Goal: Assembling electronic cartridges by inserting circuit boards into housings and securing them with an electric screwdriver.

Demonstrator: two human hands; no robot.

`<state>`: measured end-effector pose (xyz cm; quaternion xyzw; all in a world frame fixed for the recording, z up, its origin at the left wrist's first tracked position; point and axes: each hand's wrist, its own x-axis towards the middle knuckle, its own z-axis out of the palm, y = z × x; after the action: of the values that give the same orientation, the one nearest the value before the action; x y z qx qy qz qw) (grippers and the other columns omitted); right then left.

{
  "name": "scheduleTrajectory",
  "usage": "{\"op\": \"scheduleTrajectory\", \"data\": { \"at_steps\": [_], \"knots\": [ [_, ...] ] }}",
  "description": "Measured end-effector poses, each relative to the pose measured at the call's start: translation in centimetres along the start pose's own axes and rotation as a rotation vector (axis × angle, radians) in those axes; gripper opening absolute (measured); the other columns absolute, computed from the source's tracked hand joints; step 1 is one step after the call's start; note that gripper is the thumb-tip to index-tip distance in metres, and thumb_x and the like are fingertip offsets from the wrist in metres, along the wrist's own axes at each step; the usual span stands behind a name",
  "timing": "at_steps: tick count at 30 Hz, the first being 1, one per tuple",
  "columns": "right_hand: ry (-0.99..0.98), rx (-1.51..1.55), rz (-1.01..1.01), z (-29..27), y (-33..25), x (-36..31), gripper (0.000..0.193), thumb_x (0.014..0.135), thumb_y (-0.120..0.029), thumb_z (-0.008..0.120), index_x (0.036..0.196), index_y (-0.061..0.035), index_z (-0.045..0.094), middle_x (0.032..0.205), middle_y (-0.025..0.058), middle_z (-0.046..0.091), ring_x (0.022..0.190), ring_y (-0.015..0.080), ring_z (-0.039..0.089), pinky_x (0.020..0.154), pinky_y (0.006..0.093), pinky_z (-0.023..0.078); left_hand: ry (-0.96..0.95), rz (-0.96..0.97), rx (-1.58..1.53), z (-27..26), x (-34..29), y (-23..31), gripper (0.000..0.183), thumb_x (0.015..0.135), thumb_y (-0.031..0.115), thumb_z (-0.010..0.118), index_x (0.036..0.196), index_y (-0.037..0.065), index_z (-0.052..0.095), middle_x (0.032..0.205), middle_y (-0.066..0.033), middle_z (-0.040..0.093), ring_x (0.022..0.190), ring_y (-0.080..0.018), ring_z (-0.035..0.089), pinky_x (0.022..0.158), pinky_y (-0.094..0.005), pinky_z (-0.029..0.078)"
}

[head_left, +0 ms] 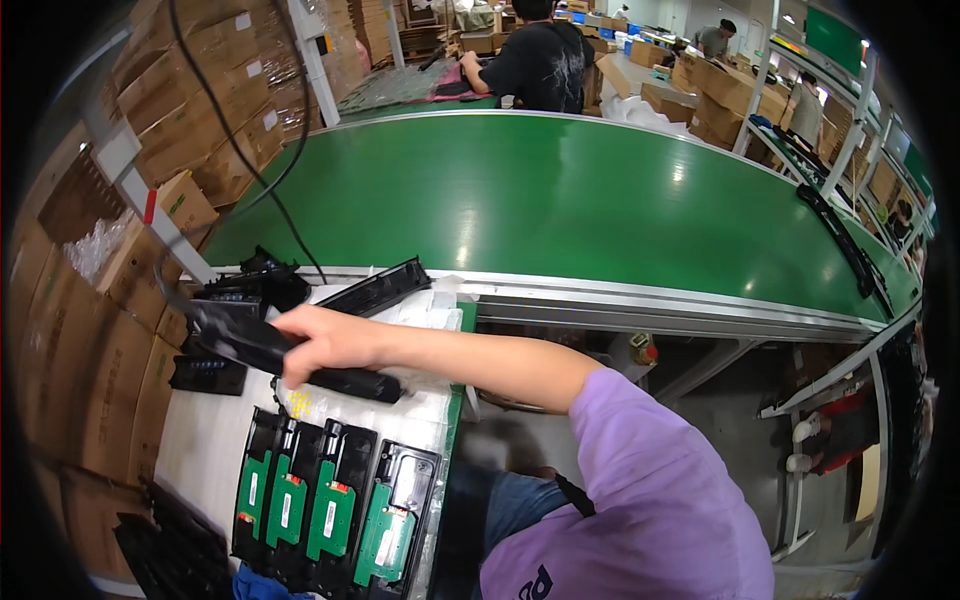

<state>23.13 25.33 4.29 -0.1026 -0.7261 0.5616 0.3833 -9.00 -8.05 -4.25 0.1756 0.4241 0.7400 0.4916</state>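
Note:
My right hand (325, 345) reaches left across the bench, its fingers closed around a long, blurred black corded tool (235, 335). A dark cord (243, 155) loops down towards the tool's left end. The tool's exact kind cannot be made out. A black bar-shaped part (360, 384) sticks out to the right below the hand; whether it belongs to the tool is unclear. Nearer me, several black plastic housings lie side by side, each with a green circuit board (328, 510) in it. The rightmost housing (408, 470) also has a clear window-like recess. My left hand is out of view.
Loose black plastic parts (262, 280) pile up at the bench's far left, beside a long black trough (375, 288). A green conveyor belt (560, 200) runs beyond. Cardboard boxes (85, 370) stand left. A co-worker (545, 60) works across the belt. Blue cloth (265, 583) lies nearest.

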Motion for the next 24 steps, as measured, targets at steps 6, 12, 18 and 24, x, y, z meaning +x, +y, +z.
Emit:
{"op": "scheduleTrajectory", "data": {
  "at_steps": [6, 12, 18, 24],
  "knots": [
    [-0.200, 1.002, 0.077, 7.0, -3.2, 5.5, 0.038, 0.073, -0.010, 0.057, 0.108, 0.0028, 0.050, 0.073, 0.0092, 0.057, 0.057, 0.0171, 0.056, 0.056, 0.0301, 0.048, -0.016, 0.062, 0.066, 11.0, 3.3, -2.3, 0.013, 0.088, 0.007, 0.053, 0.096, -0.004, 0.053, 0.074, -0.0016, 0.050, 0.055, -0.0030, 0.036, 0.051, -0.0180, 0.030],
    [-0.208, 0.980, -0.162, 13.3, -4.2, 8.5, 0.031, 0.082, -0.022, 0.058, 0.104, -0.0003, 0.050, 0.062, 0.0031, 0.049, 0.045, 0.0119, 0.047, 0.048, 0.0272, 0.042, -0.037, 0.021, -0.010, 12.0, 4.3, -3.2, 0.016, 0.090, 0.011, 0.053, 0.096, -0.003, 0.056, 0.080, -0.0063, 0.057, 0.057, -0.0067, 0.041, 0.054, -0.0202, 0.035],
    [-0.271, 1.080, -0.158, 15.1, -2.5, 9.4, 0.030, 0.088, -0.033, 0.048, 0.099, -0.0052, 0.050, 0.058, 0.0021, 0.044, 0.043, 0.0128, 0.043, 0.051, 0.0305, 0.042, -0.019, 0.041, -0.031, 10.7, 3.4, -2.8, 0.014, 0.088, 0.007, 0.057, 0.098, -0.002, 0.058, 0.084, -0.0099, 0.062, 0.056, -0.0052, 0.042, 0.053, -0.0179, 0.036],
    [-0.249, 1.084, -0.056, 16.1, -1.2, 9.1, 0.028, 0.086, -0.032, 0.049, 0.097, -0.0059, 0.050, 0.057, 0.0029, 0.045, 0.042, 0.0134, 0.043, 0.050, 0.0308, 0.042, 0.010, 0.026, 0.009, 10.4, 3.3, -3.2, 0.016, 0.087, 0.007, 0.058, 0.099, -0.002, 0.058, 0.087, -0.0110, 0.063, 0.056, -0.0054, 0.042, 0.053, -0.0175, 0.036]
  ]
}}
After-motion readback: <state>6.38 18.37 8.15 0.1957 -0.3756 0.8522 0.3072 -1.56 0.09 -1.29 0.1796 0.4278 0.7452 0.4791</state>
